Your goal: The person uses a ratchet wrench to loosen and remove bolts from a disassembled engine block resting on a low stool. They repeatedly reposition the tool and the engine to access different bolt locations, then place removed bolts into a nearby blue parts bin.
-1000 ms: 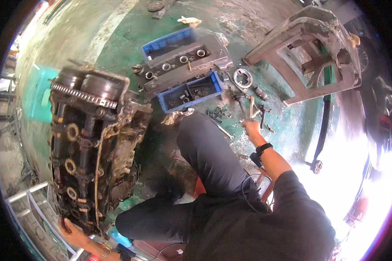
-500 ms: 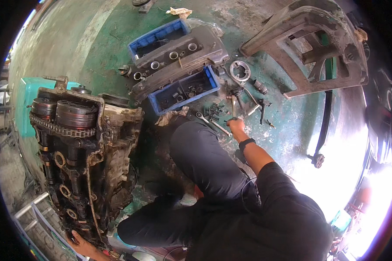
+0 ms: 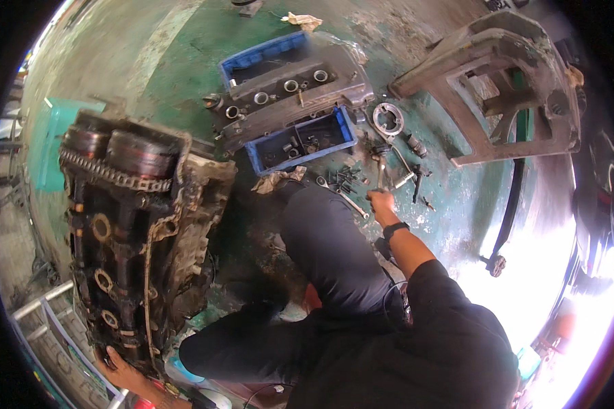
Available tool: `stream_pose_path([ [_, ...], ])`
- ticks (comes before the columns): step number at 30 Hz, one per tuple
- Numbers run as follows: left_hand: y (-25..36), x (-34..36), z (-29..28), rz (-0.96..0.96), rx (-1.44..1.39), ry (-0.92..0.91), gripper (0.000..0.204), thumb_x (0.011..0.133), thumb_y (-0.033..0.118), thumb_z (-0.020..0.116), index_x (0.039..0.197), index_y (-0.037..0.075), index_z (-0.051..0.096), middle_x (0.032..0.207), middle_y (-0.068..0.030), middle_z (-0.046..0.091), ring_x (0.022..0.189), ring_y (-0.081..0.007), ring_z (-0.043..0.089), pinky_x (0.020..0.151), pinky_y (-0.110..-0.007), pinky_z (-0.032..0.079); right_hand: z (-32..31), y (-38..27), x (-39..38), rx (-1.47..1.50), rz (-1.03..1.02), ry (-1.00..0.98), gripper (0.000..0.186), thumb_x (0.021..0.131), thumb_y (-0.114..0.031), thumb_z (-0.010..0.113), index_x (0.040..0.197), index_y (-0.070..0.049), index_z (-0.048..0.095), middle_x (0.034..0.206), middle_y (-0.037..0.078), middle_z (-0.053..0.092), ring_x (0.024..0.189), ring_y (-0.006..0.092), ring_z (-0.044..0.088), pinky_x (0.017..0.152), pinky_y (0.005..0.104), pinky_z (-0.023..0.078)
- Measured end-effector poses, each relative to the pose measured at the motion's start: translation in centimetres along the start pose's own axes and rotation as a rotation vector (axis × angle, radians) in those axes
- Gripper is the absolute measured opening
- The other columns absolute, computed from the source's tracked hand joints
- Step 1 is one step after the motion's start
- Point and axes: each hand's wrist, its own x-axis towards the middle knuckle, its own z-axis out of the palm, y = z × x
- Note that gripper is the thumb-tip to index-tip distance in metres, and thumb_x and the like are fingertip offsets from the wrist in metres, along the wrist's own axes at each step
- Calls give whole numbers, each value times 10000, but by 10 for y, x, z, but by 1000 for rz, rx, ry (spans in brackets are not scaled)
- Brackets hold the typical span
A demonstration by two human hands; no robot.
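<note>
At the lower left, my left hand (image 3: 121,373) rests against the near end of a dark, oily engine (image 3: 126,252), its thumb and fingers apart. Two round sprockets with a timing chain (image 3: 112,174) sit at the engine's far end. My right hand (image 3: 382,203) is closed around a hand tool with a pale metal shaft (image 3: 381,176); motion blurs it, and its exact kind is unclear. Beside that hand a combination wrench (image 3: 348,199) lies on the floor, near several small dark bolts (image 3: 343,178). A flanged metal ring (image 3: 387,120) lies farther off.
Beyond my knee stand blue trays (image 3: 254,162) with small parts, and a grey valve cover (image 3: 276,95) lies across them. A large metal frame (image 3: 457,146) stands at the right, by a dark bar (image 3: 510,218). A ladder-like metal frame (image 3: 42,300) is at the left.
The view has shifted, so the engine and floor parts appear farther right. My right hand still grips the tool, whose shaft is now blurred. My left hand stays by the engine's near end.
</note>
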Motion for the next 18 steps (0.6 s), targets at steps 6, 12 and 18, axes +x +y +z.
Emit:
stream_pose_path([
  [6,14,-8,0,-81,-272,-83,512,953,244,671,1368,-24,538,1362,-194,572,1221,-284,543,1073,-390,405,-45,28,-1,321,43,-123,146,777,-227,678,755,-91,628,634,29,555,485,155,482,461,318,387],
  [12,32,-25,2,43,-221,57,452,856,177,713,1262,5,616,1329,-190,577,1257,-343,520,1107,-420,379,-87,-94,-26,507,-12,-234,215,896,-282,720,866,-85,641,643,-20,485,511,102,431,443,276,336],
  [18,45,-27,-1,94,-253,101,443,837,189,700,1232,2,629,1344,-187,568,1297,-369,478,1117,-439,366,-116,-275,-127,446,-612,-202,211,966,-235,644,1069,-52,619,707,-42,484,522,52,391,447,221,311],
])
